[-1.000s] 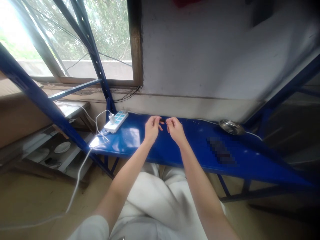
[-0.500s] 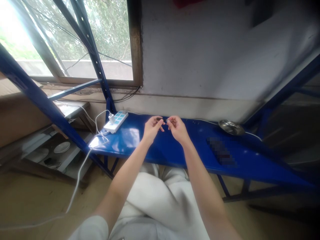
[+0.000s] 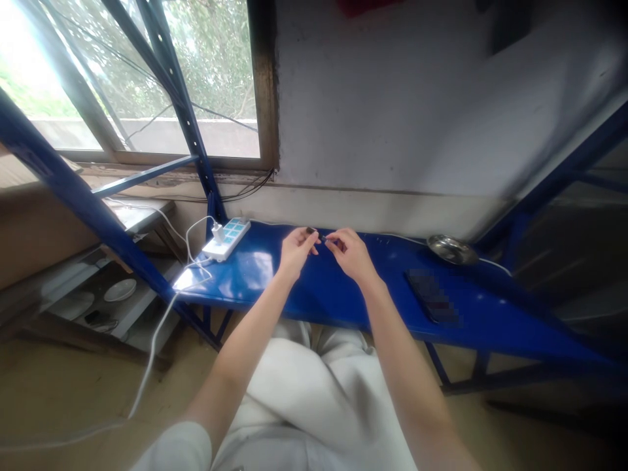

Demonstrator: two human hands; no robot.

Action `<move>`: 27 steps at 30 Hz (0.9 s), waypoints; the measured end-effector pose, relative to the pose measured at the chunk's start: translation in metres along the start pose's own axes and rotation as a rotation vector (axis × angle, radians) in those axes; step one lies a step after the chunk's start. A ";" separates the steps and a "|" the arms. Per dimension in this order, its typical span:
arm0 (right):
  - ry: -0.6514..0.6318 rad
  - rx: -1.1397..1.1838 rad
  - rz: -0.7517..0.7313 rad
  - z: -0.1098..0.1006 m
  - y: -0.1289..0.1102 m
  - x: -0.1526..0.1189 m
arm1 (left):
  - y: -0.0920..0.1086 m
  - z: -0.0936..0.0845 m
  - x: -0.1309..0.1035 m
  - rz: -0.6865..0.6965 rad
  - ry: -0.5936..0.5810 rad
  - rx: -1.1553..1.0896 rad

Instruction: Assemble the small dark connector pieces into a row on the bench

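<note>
Over the blue table (image 3: 333,301), my left hand (image 3: 296,252) is closed in a pinch on a small dark piece (image 3: 311,230), whose kind I cannot make out. Close to its right, my right hand (image 3: 349,252) pinches with thumb and forefinger at something tiny, mostly covered by the fingertips. The two hands face each other with a narrow gap between their fingertips. Several tiny bits (image 3: 383,241) lie on the table beyond my right hand.
A white power strip (image 3: 228,239) with a plugged-in charger is at the table's left end. To the right are a shiny metal dish (image 3: 452,250) and a dark, pixelated flat object (image 3: 432,297). Blue metal posts (image 3: 181,98) rise at the sides.
My right hand has turned slightly, and its fingertips have shifted a little left toward my left hand. My left hand stays nearly in place with the dark piece.
</note>
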State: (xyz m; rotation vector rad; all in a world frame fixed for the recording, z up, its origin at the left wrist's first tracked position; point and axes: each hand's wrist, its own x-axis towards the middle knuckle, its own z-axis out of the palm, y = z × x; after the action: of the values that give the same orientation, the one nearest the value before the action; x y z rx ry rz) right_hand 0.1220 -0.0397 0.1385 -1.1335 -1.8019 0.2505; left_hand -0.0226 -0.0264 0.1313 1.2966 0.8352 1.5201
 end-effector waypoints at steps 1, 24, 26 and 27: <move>-0.005 -0.029 0.001 -0.002 0.002 0.000 | 0.000 0.000 0.002 -0.001 0.019 0.007; 0.004 -0.224 0.704 -0.024 0.079 -0.036 | -0.101 0.037 0.028 -0.112 -0.273 0.779; -0.017 -0.263 0.708 -0.018 0.088 -0.042 | -0.109 0.044 0.022 -0.131 -0.281 0.804; -0.025 -0.281 0.713 -0.014 0.092 -0.045 | -0.113 0.047 0.020 -0.138 -0.283 0.815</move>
State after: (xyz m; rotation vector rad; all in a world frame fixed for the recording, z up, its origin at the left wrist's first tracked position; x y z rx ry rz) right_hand 0.1923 -0.0294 0.0636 -1.9601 -1.4161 0.4331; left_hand 0.0477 0.0262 0.0441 1.9239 1.3892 0.8575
